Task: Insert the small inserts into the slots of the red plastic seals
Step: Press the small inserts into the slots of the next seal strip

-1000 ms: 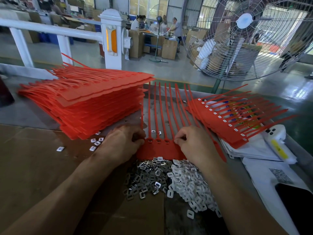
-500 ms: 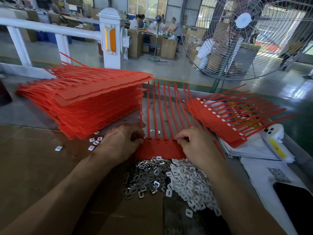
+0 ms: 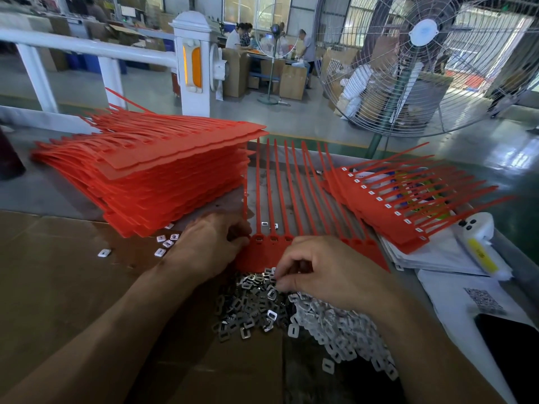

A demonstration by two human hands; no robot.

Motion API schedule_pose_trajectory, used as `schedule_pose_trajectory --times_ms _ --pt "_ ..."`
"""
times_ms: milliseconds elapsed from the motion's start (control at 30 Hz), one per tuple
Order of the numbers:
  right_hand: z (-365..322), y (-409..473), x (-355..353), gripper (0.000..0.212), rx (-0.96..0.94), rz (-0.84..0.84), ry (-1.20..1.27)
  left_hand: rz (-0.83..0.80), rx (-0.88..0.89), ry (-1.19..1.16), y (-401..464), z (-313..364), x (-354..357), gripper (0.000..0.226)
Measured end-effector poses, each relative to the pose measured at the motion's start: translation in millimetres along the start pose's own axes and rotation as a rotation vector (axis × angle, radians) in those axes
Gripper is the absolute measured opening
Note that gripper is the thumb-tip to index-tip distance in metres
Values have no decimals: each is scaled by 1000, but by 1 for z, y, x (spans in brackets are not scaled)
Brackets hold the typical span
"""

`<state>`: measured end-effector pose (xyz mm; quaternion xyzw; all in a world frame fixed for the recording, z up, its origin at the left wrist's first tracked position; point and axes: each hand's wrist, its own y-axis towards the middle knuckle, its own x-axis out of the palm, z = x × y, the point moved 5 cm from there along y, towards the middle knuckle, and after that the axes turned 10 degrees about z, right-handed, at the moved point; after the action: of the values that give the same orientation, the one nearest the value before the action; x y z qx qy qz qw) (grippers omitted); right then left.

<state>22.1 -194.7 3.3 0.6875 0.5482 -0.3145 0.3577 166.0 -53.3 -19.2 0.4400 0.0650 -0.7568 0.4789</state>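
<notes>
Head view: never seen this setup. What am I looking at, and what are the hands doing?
No machine: one person works bare-handed, and the only camera sits on their head, looking down. On the table, a sheet of red seals lies between the hands, straps pointing away. The left hand rests on its left edge. The right hand reaches fingertips into the pile of metal inserts; whether it has pinched one is unclear. White inserts are heaped beside. A stack of seals stands left; seals with inserts fitted lie right.
</notes>
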Motion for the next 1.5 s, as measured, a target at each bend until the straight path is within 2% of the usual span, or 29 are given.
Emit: schedule_pose_trajectory --times_ms 100,467,1500 --pt "2 -1 1 19 12 -32 -14 5 -2 4 0 1 -1 16" --pt "-2 -2 2 7 -50 -13 9 2 17 16 0 2 0 16" --pt "8 -2 -4 13 67 92 204 -12 6 33 0 1 -1 17"
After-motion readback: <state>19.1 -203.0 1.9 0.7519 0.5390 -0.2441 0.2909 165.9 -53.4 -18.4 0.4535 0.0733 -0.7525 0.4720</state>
